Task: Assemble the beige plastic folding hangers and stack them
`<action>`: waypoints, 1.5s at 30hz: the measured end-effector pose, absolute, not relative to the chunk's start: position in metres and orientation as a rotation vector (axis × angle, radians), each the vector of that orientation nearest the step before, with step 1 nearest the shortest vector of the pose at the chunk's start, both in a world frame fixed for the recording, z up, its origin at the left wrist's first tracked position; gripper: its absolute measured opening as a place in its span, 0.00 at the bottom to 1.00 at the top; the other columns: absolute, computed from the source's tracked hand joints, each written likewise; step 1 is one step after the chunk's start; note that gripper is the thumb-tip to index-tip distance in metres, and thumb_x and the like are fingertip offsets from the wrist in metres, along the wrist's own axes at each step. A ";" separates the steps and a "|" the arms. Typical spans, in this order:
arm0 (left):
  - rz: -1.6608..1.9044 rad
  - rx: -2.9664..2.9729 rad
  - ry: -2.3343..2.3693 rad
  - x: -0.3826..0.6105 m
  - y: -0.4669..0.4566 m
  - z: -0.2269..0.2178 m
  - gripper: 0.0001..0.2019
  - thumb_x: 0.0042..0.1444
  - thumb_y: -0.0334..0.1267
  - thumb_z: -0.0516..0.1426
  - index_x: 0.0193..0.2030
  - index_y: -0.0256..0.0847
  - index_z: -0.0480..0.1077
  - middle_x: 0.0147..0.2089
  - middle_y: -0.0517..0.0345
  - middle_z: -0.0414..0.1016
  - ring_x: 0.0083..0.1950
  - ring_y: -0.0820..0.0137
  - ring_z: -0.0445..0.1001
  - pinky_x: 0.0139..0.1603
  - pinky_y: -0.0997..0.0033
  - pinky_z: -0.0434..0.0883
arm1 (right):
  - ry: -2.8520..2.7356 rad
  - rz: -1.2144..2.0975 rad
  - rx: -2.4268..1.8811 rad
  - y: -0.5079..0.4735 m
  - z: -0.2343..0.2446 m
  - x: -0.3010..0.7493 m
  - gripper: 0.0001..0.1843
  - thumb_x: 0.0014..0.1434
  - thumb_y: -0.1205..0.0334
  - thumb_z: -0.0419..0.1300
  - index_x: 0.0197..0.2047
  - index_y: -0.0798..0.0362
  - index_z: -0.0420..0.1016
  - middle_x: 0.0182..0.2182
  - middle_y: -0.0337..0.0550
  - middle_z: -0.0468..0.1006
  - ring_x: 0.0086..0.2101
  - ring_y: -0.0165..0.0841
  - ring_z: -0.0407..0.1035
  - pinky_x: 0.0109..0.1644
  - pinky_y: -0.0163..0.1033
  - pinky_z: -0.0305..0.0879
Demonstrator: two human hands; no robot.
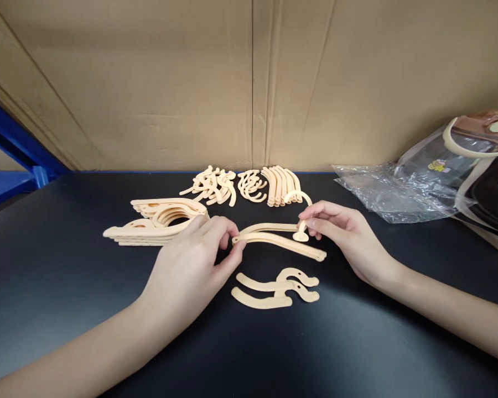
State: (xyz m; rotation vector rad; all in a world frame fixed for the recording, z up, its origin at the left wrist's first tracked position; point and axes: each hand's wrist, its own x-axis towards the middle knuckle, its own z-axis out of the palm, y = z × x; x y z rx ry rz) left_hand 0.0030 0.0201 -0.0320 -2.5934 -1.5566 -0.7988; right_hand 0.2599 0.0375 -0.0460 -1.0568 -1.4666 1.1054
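My left hand (201,251) pinches the left end of a long, curved beige strip (280,243) that looks like a hanger arm. A second such strip (269,226) lies just behind it, and the two come close together at my fingertips. In my right hand (336,229), thumb and fingers are closed on a beige hanger hook (302,196), its flat round base (301,236) pointing down beside the strips' right side. In front of both hands lie two short curved strips (261,301) and two S-shaped pieces (301,284), partly overlapping.
Left of centre sits a stack of flat beige hanger-like pieces (149,229). Along the back are a heap of S-shaped pieces (213,185), several small hooks (251,185) and a row of long strips (278,185). Clear plastic bags (398,193) rest at the right; cardboard (170,83) stands behind.
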 end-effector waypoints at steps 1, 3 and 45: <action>-0.849 -2.612 -1.650 0.002 0.021 -0.031 0.08 0.64 0.41 0.53 0.36 0.42 0.67 0.29 0.62 0.67 0.31 0.68 0.67 0.30 0.69 0.60 | -1.461 1.111 -1.058 0.038 -0.046 0.260 0.03 0.60 0.60 0.65 0.37 0.50 0.79 0.28 0.34 0.74 0.30 0.26 0.67 0.37 0.31 0.64; -0.990 -2.672 -1.815 0.001 0.022 -0.029 0.09 0.65 0.45 0.52 0.39 0.43 0.66 0.31 0.63 0.68 0.31 0.69 0.68 0.31 0.69 0.61 | -1.454 1.121 -1.058 0.039 -0.047 0.261 0.03 0.60 0.60 0.65 0.37 0.50 0.79 0.28 0.34 0.74 0.30 0.26 0.66 0.37 0.32 0.64; -0.906 -3.028 -1.354 0.013 -0.002 -0.022 0.12 0.68 0.33 0.44 0.42 0.41 0.68 0.36 0.58 0.71 0.37 0.68 0.64 0.36 0.68 0.64 | -1.709 1.437 -1.006 0.032 -0.039 0.257 0.07 0.57 0.57 0.69 0.38 0.49 0.82 0.35 0.37 0.81 0.35 0.29 0.74 0.43 0.34 0.70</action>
